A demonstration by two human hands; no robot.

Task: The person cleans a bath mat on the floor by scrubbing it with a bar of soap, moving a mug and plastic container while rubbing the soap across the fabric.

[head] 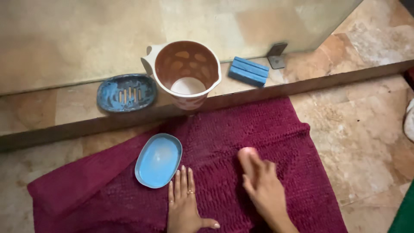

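A dark red mat [241, 142] is lying spread over the stone floor [366, 138], its upper edge running along the foot of a raised stone ledge [69, 108], and its left edge is folding over on itself.

Toward the left end of the ledge, a blue slotted soap-dish tray [126, 92] is sitting flat. Below it, on the mat's upper left part, a light blue oval dish [158, 160] is lying open side up (it looks bare inside).

Just right of that dish's lower end, the left hand [184, 203] is pressing flat on the mat near its bottom edge, palm down, fingers straight and together, thumb pointing out to the right; its grip is spread and holding nothing. The fingertips [177, 174] are lying just beside the dish's rim, and I cannot tell whether they are touching it. A ring is showing on one finger.

Above, at the middle of the ledge, a brown and white plastic mug [186, 73] is standing upright at the ledge's front edge, its handle pointing left.

The right hand [261, 183] is hovering over the middle of the mat, blurred, fingers extended and loosely together; nothing is showing in its grip.

Farther right on the ledge, a blue bar of soap [249, 71] is lying close to the wall, beside a small metal bracket [276, 56].
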